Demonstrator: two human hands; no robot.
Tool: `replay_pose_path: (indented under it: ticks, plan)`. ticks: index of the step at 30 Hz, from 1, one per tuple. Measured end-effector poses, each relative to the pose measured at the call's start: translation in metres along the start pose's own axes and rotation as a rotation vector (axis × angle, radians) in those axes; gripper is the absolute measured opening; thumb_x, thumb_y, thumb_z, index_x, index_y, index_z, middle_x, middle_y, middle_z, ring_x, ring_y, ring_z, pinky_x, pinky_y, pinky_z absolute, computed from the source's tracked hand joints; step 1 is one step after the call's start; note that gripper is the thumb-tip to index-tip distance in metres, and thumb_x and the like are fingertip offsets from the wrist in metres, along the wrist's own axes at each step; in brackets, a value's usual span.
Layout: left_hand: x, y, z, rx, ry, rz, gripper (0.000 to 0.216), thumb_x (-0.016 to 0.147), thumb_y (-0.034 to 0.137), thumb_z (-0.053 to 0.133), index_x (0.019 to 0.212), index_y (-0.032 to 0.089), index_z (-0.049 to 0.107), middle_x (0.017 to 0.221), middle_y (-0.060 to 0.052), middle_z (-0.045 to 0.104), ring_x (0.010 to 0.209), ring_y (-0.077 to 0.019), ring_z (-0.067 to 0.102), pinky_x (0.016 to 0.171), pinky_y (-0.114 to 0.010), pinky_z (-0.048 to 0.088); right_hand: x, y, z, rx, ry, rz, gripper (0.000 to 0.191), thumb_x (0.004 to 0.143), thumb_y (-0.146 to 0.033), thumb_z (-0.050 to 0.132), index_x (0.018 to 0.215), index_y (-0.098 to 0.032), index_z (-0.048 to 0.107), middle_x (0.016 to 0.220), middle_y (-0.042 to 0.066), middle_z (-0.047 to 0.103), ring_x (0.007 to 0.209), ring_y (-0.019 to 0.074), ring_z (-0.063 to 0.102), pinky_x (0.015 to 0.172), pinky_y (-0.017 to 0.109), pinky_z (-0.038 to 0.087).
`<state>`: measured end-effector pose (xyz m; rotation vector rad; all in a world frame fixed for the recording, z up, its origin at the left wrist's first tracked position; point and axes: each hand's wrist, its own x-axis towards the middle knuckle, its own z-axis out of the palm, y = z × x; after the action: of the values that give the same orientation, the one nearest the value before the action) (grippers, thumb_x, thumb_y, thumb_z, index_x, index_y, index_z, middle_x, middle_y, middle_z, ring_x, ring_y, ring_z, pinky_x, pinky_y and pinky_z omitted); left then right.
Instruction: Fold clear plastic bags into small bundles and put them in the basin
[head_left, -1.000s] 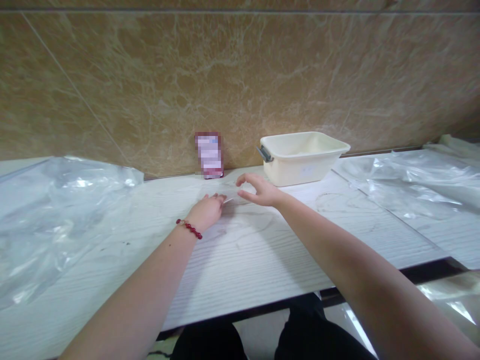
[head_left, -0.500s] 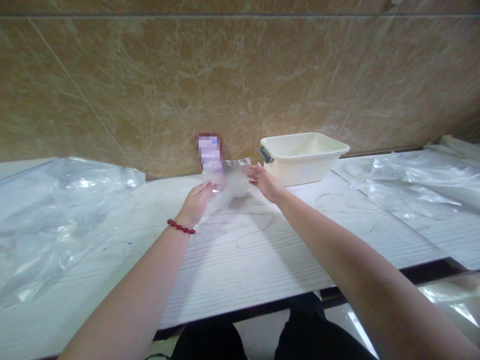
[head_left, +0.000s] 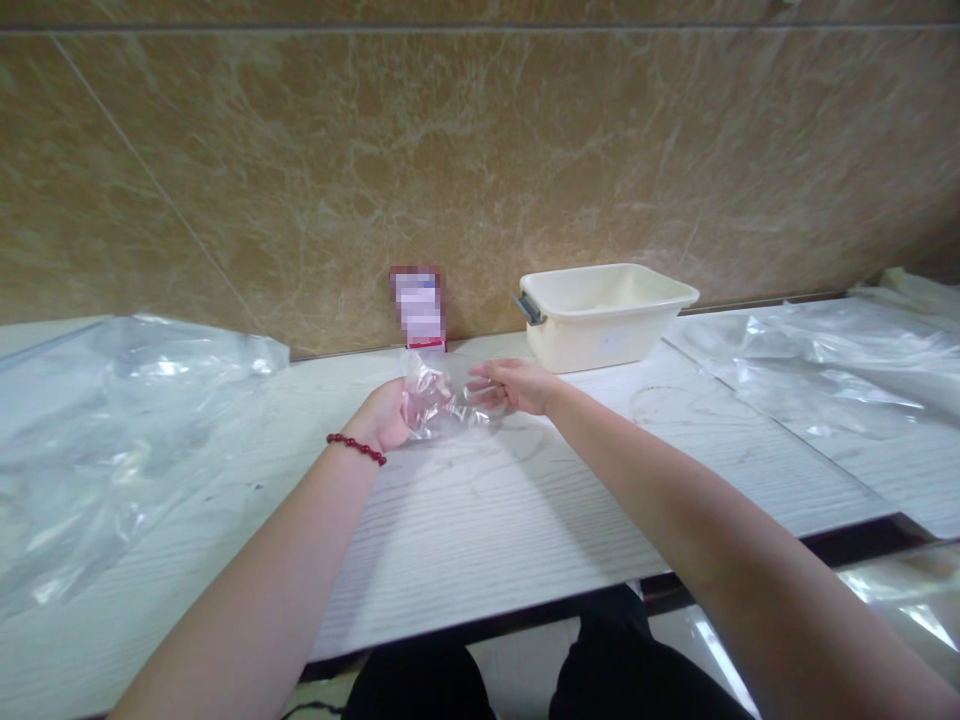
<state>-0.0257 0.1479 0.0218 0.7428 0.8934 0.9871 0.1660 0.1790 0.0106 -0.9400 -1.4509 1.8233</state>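
Between my two hands a small clear plastic bag [head_left: 444, 405] is held just above the white wood-grain table [head_left: 480, 530]. My left hand [head_left: 385, 412], with a dark red bead bracelet at the wrist, grips the bag's left side; its fingers are partly covered by the crinkled film. At the right side my right hand [head_left: 517, 386] pinches the bag, thumb on top and the other fingers showing through the film. Right behind the bag, against the wall, stands a phone-like upright thing [head_left: 420, 308], its front blurred out.
A cream plastic bin [head_left: 600, 335] with a grey latch stands by the marbled wall [head_left: 480, 150], right of my hands. Large clear plastic sheeting [head_left: 120, 440] lies on the left, and more clear film [head_left: 840, 370] on the right. The table's front edge is above my legs.
The bag has come lower and nearer to me. My right hand, whose fingers were extended at its edge, has moved down and left and now grips it.
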Motion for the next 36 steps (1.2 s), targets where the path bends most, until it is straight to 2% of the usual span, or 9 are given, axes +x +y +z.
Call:
replay_pose_path:
  ticks: [5, 9, 13, 17, 20, 25, 30, 33, 36]
  plan:
    - [0.001, -0.002, -0.002, 0.074, 0.116, -0.159, 0.024, 0.076, 0.008, 0.033, 0.078, 0.006, 0.057, 0.061, -0.009, 0.062, 0.058, -0.0166, 0.061, 0.055, -0.025, 0.05, 0.009, 0.003, 0.005, -0.259, 0.426, -0.034, 0.041, 0.075, -0.038, 0.049, 0.108, -0.02, 0.036, 0.096, 0.008, 0.056, 0.062, 0.0106, 0.058, 0.056, 0.026, 0.048]
    - [0.0, -0.003, -0.004, 0.107, 0.186, -0.255, 0.029, 0.077, 0.007, 0.029, 0.091, 0.003, 0.053, 0.057, -0.008, 0.061, 0.056, -0.0174, 0.061, 0.053, -0.026, 0.049, 0.01, 0.004, 0.006, -0.793, 0.612, -0.105, 0.031, 0.075, -0.039, 0.046, 0.096, -0.016, 0.051, 0.087, 0.007, 0.06, 0.076, 0.0143, 0.057, 0.069, 0.026, 0.042]
    - [-0.002, -0.004, 0.0, 0.108, 0.135, -0.194, 0.028, 0.079, 0.011, 0.03, 0.092, 0.004, 0.054, 0.058, -0.009, 0.062, 0.055, -0.0173, 0.061, 0.053, -0.026, 0.049, 0.005, 0.001, 0.014, -1.149, 0.51, -0.273, 0.031, 0.076, -0.04, 0.043, 0.08, -0.016, 0.062, 0.082, 0.006, 0.061, 0.084, 0.0154, 0.053, 0.075, 0.025, 0.036]
    - [-0.004, -0.006, 0.006, 0.107, 0.023, -0.206, 0.027, 0.08, 0.017, 0.034, 0.093, 0.006, 0.054, 0.065, -0.01, 0.064, 0.061, -0.0193, 0.062, 0.058, -0.03, 0.049, 0.002, 0.001, 0.022, -1.07, 0.371, -0.32, 0.037, 0.072, -0.047, 0.045, 0.09, -0.019, 0.062, 0.086, 0.004, 0.061, 0.078, 0.0125, 0.052, 0.07, 0.022, 0.037]
    - [-0.006, -0.006, 0.008, 0.1, -0.01, -0.22, 0.027, 0.08, 0.017, 0.035, 0.094, 0.006, 0.055, 0.069, -0.011, 0.064, 0.065, -0.02, 0.062, 0.062, -0.031, 0.049, 0.001, 0.001, 0.023, -0.941, 0.335, -0.255, 0.041, 0.069, -0.053, 0.044, 0.084, -0.02, 0.062, 0.076, 0.001, 0.06, 0.067, 0.0103, 0.051, 0.059, 0.02, 0.037]
    - [-0.009, -0.003, 0.008, 0.114, -0.051, -0.257, 0.027, 0.078, 0.017, 0.037, 0.098, 0.01, 0.054, 0.081, -0.012, 0.064, 0.077, -0.0237, 0.061, 0.065, -0.036, 0.049, 0.001, 0.0, 0.014, -0.851, 0.428, -0.149, 0.04, 0.065, -0.054, 0.048, 0.076, -0.018, 0.06, 0.062, -0.002, 0.054, 0.055, 0.0076, 0.046, 0.048, 0.017, 0.032]
    - [-0.009, -0.001, 0.004, 0.141, -0.029, -0.291, 0.027, 0.076, 0.015, 0.041, 0.099, 0.008, 0.054, 0.085, -0.013, 0.064, 0.08, -0.0249, 0.06, 0.068, -0.037, 0.048, 0.004, 0.003, 0.001, -1.035, 0.492, 0.003, 0.03, 0.066, -0.044, 0.05, 0.069, -0.016, 0.061, 0.061, 0.0, 0.057, 0.057, 0.0099, 0.049, 0.049, 0.019, 0.033]
    - [-0.008, -0.001, 0.001, 0.126, -0.001, -0.286, 0.03, 0.077, 0.015, 0.039, 0.102, 0.008, 0.052, 0.088, -0.014, 0.063, 0.082, -0.0246, 0.06, 0.069, -0.036, 0.048, 0.003, -0.001, -0.004, -1.199, 0.555, 0.016, 0.023, 0.064, -0.036, 0.054, 0.072, -0.017, 0.063, 0.07, 0.003, 0.061, 0.067, 0.0138, 0.054, 0.057, 0.021, 0.036]
    - [-0.007, -0.001, -0.001, 0.107, 0.01, -0.261, 0.03, 0.077, 0.014, 0.037, 0.103, 0.008, 0.051, 0.09, -0.014, 0.062, 0.08, -0.0239, 0.06, 0.066, -0.034, 0.048, -0.004, -0.011, -0.002, -1.224, 0.456, 0.058, 0.03, 0.066, -0.043, 0.051, 0.074, -0.018, 0.066, 0.074, 0.006, 0.063, 0.07, 0.0166, 0.054, 0.06, 0.023, 0.037]
